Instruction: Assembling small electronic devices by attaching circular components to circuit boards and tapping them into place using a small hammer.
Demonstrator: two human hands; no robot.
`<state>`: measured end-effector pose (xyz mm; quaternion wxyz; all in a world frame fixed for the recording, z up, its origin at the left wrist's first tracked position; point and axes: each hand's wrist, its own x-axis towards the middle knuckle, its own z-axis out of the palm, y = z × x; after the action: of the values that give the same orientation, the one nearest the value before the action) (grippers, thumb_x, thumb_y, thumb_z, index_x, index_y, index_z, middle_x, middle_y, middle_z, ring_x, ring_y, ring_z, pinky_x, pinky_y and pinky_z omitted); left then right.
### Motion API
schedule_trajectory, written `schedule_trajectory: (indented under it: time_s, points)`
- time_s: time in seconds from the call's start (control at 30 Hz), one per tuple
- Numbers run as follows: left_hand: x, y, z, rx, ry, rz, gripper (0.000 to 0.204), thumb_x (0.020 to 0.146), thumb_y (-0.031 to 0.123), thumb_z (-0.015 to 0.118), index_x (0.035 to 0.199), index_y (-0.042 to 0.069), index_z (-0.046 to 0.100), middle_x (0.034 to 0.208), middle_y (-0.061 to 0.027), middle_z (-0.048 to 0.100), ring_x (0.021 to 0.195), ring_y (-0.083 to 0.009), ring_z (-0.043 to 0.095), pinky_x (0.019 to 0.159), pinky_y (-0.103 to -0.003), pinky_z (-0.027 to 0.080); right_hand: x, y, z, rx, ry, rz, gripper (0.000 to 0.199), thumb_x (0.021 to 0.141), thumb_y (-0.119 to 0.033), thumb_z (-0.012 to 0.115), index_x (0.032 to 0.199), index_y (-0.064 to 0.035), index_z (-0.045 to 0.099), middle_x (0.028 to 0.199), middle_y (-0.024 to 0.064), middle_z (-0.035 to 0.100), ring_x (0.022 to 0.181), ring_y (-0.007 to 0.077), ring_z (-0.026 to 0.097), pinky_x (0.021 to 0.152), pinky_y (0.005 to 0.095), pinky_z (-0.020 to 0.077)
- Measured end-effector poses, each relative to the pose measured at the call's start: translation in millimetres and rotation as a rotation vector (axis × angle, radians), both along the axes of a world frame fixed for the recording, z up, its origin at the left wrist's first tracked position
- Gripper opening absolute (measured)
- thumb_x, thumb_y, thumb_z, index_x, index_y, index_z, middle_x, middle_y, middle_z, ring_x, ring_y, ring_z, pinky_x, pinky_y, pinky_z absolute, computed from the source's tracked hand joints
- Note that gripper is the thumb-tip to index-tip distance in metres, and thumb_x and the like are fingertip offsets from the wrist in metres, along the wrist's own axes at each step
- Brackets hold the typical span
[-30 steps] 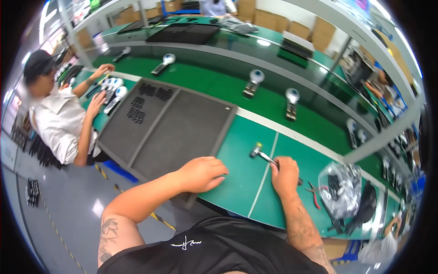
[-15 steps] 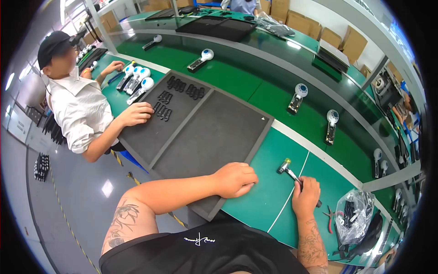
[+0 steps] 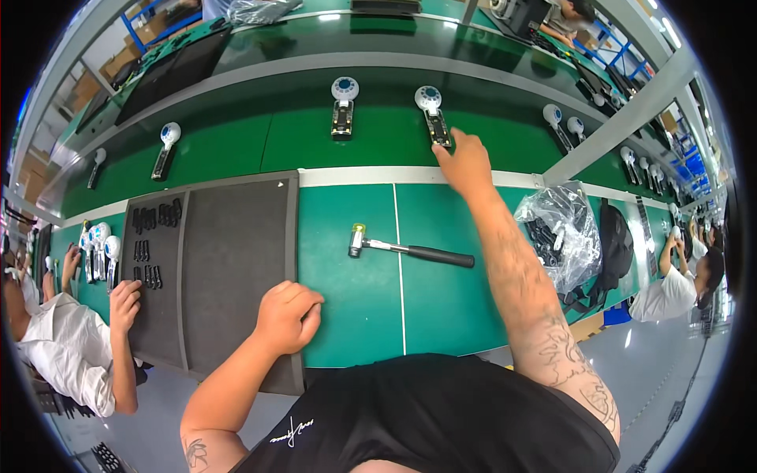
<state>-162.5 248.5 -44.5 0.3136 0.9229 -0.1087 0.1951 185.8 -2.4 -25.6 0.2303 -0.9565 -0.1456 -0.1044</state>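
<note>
My right hand (image 3: 467,164) reaches over the green belt, thumb and forefinger apart at the lower end of a handheld device (image 3: 434,124). That device has a round white head with blue marks and an open handle showing dark electronics; whether the fingers press on it is hard to see. Another such device (image 3: 342,118) lies to its left. My left hand (image 3: 288,317) rests loosely closed at the right edge of a dark grey tray (image 3: 296,236), with nothing seen in it. On the green table between my hands lies a small mallet (image 3: 410,251) with a yellow face and black handle.
Small black parts (image 3: 147,251) lie in the tray's left section. A clear plastic bag (image 3: 564,236) of dark parts and a black bag (image 3: 617,244) sit to the right, near a metal post (image 3: 623,114). A co-worker's hand (image 3: 124,306) touches the tray's left side.
My right hand has let go of the mallet and moved forward to a device on the belt. The view has turned right. My left hand stays closed by the tray.
</note>
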Motion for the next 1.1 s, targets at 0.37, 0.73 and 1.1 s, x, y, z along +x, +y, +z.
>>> schedule_trajectory:
  time_s: [0.37, 0.73, 1.1]
  points:
    - [-2.8, -1.0, -0.8, 0.004, 0.003, 0.032, 0.019, 0.075, 0.0, 0.071, 0.092, 0.008, 0.073, 0.087, -0.0052, 0.069, 0.068, -0.0253, 0.056, 0.068, -0.034, 0.05, 89.8, 20.1, -27.8, 0.127, 0.265, -0.068, 0.052, 0.091, -0.03, 0.075, 0.129, 0.0039, 0.061, 0.114, 0.0236, 0.07, 0.09, 0.0355, 0.072, 0.08, 0.0407, 0.0596]
    - [-0.8, -1.9, 1.4, -0.005, 0.017, 0.032, 0.018, 0.074, 0.0, 0.071, 0.091, 0.005, 0.072, 0.086, -0.007, 0.069, 0.071, -0.026, 0.059, 0.07, -0.035, 0.05, -76.2, 33.7, 116.6, 1.263, 0.448, 0.628, 0.052, 0.1, -0.006, 0.061, 0.148, -0.0014, 0.042, 0.122, 0.018, 0.066, 0.093, 0.0221, 0.069, 0.078, 0.0339, 0.0609]
    - [0.3, -3.7, 3.4, 0.002, -0.003, 0.043, 0.018, 0.074, 0.0, 0.071, 0.09, 0.006, 0.073, 0.086, -0.0053, 0.07, 0.07, -0.0249, 0.058, 0.069, -0.034, 0.05, -92.4, 25.4, 122.6, 1.397, 0.64, 0.667, 0.062, 0.098, -0.003, 0.053, 0.157, -0.0012, 0.036, 0.137, 0.0238, 0.061, 0.108, 0.0257, 0.067, 0.087, 0.0374, 0.0601]
